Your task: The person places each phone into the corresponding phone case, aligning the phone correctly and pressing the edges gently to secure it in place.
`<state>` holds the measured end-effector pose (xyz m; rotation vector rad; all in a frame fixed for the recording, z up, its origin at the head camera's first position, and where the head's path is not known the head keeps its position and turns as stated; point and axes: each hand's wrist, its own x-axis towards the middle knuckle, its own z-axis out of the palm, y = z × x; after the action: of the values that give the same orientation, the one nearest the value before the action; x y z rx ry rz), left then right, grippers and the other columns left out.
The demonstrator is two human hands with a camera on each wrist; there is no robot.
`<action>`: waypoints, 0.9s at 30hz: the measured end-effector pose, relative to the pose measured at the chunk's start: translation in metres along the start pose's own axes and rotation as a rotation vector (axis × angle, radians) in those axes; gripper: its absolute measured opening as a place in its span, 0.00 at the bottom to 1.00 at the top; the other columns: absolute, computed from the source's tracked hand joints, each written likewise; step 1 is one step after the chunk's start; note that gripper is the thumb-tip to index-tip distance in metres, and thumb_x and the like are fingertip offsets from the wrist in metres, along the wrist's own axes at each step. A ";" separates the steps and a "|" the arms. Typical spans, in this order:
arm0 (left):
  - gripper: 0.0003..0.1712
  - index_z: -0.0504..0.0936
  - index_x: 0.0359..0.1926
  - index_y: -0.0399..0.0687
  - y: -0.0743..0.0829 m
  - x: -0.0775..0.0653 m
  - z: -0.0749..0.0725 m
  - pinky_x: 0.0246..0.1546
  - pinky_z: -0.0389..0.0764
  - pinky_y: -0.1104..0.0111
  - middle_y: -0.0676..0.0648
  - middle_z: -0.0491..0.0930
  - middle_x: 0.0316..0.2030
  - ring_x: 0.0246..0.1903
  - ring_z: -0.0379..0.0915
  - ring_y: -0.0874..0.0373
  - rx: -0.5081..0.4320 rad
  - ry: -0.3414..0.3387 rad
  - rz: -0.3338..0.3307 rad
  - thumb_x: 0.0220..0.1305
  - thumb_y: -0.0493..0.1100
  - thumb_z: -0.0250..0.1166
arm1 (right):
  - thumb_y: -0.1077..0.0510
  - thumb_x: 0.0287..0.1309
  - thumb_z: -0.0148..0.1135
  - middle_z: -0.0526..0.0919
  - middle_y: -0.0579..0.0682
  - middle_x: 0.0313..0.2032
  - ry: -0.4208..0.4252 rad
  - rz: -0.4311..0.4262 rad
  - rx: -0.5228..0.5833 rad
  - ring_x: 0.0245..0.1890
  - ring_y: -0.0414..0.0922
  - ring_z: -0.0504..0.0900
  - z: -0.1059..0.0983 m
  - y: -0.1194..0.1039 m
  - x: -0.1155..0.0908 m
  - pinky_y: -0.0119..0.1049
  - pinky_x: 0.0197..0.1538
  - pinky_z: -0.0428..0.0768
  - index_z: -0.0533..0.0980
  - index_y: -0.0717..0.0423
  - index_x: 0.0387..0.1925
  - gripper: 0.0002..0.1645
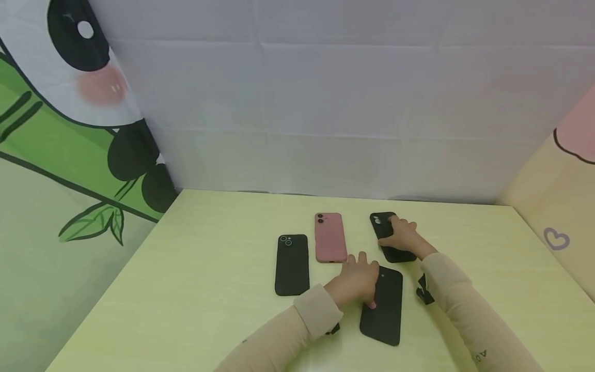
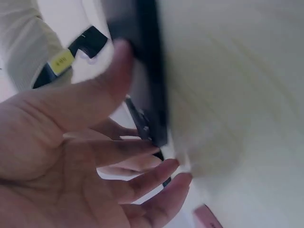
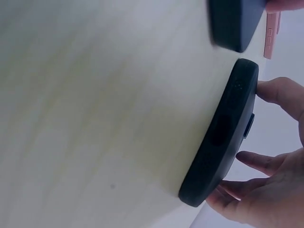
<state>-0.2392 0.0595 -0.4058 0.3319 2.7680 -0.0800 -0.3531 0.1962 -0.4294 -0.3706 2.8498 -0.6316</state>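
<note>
In the head view, my left hand (image 1: 355, 279) holds a black phone (image 1: 388, 315) by its left long side and upper end. The left wrist view shows the thumb against the blurred dark phone (image 2: 149, 71), with the index fingertip near its end and the other fingers loosely extended. Farther back and to the right, my right hand (image 1: 403, 236) grips another black phone (image 1: 397, 254), which has a camera at its upper left. Up close in the right wrist view, the thumb touches one side of this phone (image 3: 223, 133) and fingers touch the other.
A pink phone (image 1: 330, 237) lies camera side up behind my left hand. To its left lies a third black phone (image 1: 292, 266), also camera side up. All are on a pale yellow table (image 1: 195, 289), with a whitish cloth wall (image 1: 302, 103) along the back edge.
</note>
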 end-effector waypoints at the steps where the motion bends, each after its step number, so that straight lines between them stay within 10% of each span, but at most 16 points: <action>1: 0.43 0.67 0.58 0.60 0.002 -0.001 0.000 0.46 0.66 0.66 0.51 0.63 0.52 0.48 0.59 0.54 0.011 -0.001 0.013 0.39 0.56 0.75 | 0.50 0.51 0.61 0.62 0.77 0.55 0.001 -0.002 -0.003 0.51 0.71 0.61 0.000 0.000 0.000 0.61 0.52 0.60 0.54 0.76 0.61 0.46; 7: 0.39 0.64 0.63 0.51 0.015 -0.008 0.004 0.44 0.69 0.69 0.50 0.63 0.54 0.49 0.60 0.56 0.047 0.014 -0.001 0.54 0.61 0.62 | 0.50 0.51 0.62 0.63 0.77 0.55 0.002 -0.008 -0.015 0.53 0.72 0.61 -0.001 -0.003 -0.002 0.63 0.55 0.56 0.54 0.77 0.60 0.46; 15: 0.49 0.68 0.59 0.52 0.034 -0.014 0.013 0.40 0.69 0.73 0.49 0.63 0.53 0.45 0.59 0.59 0.129 0.082 -0.088 0.44 0.79 0.51 | 0.51 0.50 0.62 0.63 0.77 0.54 0.002 -0.002 -0.001 0.52 0.71 0.63 -0.001 -0.002 -0.003 0.62 0.54 0.57 0.53 0.77 0.60 0.47; 27: 0.55 0.66 0.60 0.53 0.044 -0.006 0.015 0.36 0.71 0.67 0.47 0.65 0.49 0.44 0.61 0.54 0.075 0.090 -0.194 0.31 0.74 0.69 | 0.51 0.46 0.67 0.65 0.77 0.53 0.038 0.018 0.005 0.52 0.71 0.64 -0.006 -0.004 -0.002 0.63 0.53 0.58 0.52 0.77 0.60 0.51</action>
<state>-0.2180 0.0990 -0.4180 0.0867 2.8849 -0.2225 -0.3515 0.1956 -0.4224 -0.3347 2.8837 -0.6486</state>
